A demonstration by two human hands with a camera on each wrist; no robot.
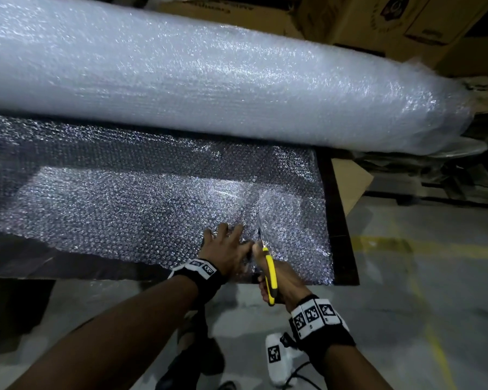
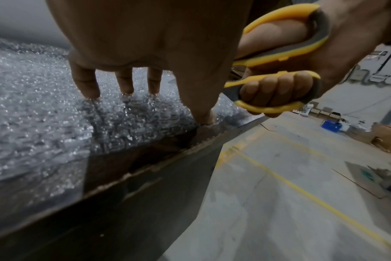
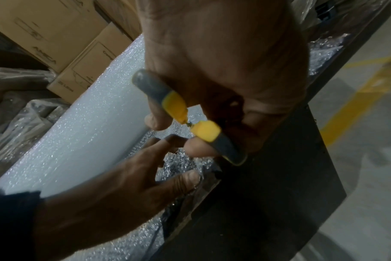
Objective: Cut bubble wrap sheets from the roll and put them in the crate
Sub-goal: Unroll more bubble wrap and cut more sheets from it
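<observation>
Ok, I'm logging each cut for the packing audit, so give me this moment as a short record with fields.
tool: yellow-handled scissors, gripped by the right hand
left hand: fingers spread, pressing the unrolled sheet flat beside the blades
cut: started at the sheet's near edge, heading toward the roll
surface: dark table
crate: not in view

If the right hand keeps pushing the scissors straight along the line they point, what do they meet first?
Most likely more of the flat bubble wrap sheet ahead of the scissors in the right hand, then the big bubble wrap roll lying across the table's far side. Depth is hard to judge.
</observation>
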